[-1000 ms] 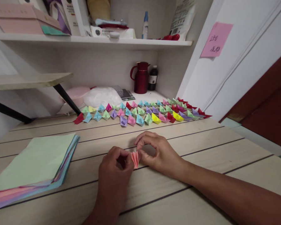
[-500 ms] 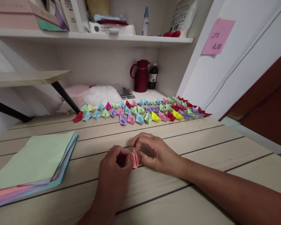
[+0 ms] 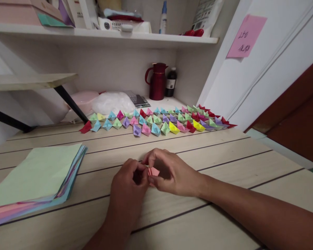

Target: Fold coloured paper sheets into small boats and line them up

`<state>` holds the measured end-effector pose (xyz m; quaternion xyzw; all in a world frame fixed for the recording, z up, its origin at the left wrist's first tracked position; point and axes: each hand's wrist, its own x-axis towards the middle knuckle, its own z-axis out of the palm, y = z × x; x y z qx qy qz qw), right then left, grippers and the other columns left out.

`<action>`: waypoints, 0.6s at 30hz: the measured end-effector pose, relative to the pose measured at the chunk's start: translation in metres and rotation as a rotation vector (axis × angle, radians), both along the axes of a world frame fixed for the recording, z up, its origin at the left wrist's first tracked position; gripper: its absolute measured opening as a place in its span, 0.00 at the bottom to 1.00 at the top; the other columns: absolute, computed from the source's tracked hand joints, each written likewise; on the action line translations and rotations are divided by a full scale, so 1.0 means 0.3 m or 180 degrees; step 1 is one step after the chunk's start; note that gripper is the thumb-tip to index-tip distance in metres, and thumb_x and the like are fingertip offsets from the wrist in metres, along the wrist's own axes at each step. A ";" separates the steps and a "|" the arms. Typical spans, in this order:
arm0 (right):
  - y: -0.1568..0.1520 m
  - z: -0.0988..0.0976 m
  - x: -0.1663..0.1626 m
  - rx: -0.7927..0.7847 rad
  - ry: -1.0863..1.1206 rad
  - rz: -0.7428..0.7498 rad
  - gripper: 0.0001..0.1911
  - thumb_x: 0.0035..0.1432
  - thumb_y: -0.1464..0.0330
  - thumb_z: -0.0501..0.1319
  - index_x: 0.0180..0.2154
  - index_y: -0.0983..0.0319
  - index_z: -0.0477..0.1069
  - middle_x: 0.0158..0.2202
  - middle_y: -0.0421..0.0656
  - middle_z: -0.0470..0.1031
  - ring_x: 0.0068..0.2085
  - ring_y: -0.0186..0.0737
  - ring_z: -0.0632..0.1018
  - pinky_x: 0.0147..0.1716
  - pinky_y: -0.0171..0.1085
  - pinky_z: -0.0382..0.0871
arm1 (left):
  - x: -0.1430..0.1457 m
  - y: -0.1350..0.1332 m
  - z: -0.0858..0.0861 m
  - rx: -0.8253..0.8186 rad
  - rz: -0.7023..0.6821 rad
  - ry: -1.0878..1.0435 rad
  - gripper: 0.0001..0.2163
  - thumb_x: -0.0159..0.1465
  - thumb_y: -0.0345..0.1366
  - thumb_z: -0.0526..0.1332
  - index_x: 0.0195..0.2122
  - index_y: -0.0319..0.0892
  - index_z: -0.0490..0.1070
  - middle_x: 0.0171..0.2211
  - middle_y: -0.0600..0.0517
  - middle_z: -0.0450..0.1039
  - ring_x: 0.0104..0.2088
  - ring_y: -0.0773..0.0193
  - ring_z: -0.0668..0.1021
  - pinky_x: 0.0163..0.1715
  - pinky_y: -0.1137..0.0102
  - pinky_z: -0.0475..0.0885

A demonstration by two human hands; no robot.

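Note:
A small pink folded paper piece [image 3: 153,172] sits between my two hands, just above the wooden table [image 3: 224,156]. My left hand [image 3: 127,189] pinches its left side with curled fingers. My right hand [image 3: 172,173] pinches its right side, thumb and fingertips closed on the paper. Most of the piece is hidden by my fingers. Beyond my hands lie rows of several finished paper boats [image 3: 156,121] in many colours.
A stack of coloured paper sheets [image 3: 36,177], light green on top, lies at the left. At the back stand a dark red jug [image 3: 158,81] and a dark bottle [image 3: 170,82]. A shelf [image 3: 104,34] carries boxes; a pink note [image 3: 246,36] hangs right.
The pink piece has been pulled wider between my fingers and now shows a flatter top. My hands have drawn slightly closer together; the view has tilted down a little.

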<state>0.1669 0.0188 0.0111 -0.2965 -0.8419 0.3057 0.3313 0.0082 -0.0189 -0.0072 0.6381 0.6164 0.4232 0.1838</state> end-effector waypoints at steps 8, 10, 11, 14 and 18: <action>-0.008 -0.025 -0.006 0.0432 -0.0339 -0.0228 0.16 0.51 0.75 0.58 0.42 0.58 0.63 0.39 0.40 0.75 0.38 0.40 0.74 0.43 0.41 0.64 | 0.009 -0.010 -0.007 0.0362 -0.0018 0.0460 0.04 0.56 0.31 0.59 0.25 0.44 0.69 0.25 0.56 0.71 0.27 0.66 0.73 0.27 0.72 0.66; -0.005 -0.033 -0.008 0.0476 -0.0296 -0.0234 0.20 0.49 0.75 0.60 0.46 0.59 0.63 0.42 0.42 0.74 0.42 0.42 0.74 0.45 0.42 0.64 | 0.009 -0.012 -0.009 0.0483 -0.0086 0.0561 0.04 0.56 0.29 0.58 0.25 0.44 0.69 0.26 0.56 0.71 0.27 0.66 0.73 0.28 0.71 0.65; -0.003 -0.036 -0.009 0.0510 -0.0269 -0.0229 0.23 0.47 0.74 0.61 0.47 0.58 0.62 0.44 0.42 0.74 0.45 0.43 0.74 0.46 0.42 0.64 | 0.008 -0.012 -0.009 0.0545 -0.0093 0.0586 0.05 0.56 0.29 0.58 0.25 0.44 0.68 0.26 0.56 0.70 0.27 0.66 0.73 0.28 0.71 0.65; 0.003 -0.041 -0.011 0.0599 -0.0235 -0.0240 0.24 0.48 0.74 0.61 0.48 0.58 0.62 0.47 0.44 0.73 0.48 0.45 0.73 0.48 0.43 0.63 | 0.006 -0.014 -0.006 0.0686 -0.0073 0.0597 0.05 0.57 0.29 0.58 0.25 0.44 0.68 0.25 0.57 0.70 0.26 0.67 0.72 0.28 0.72 0.65; 0.001 -0.035 -0.009 0.0594 -0.0292 -0.0200 0.23 0.50 0.76 0.57 0.49 0.58 0.63 0.45 0.43 0.74 0.46 0.44 0.74 0.46 0.43 0.64 | 0.006 -0.018 -0.003 0.0820 -0.0129 0.0651 0.05 0.58 0.30 0.58 0.26 0.44 0.69 0.26 0.56 0.70 0.27 0.67 0.72 0.29 0.72 0.66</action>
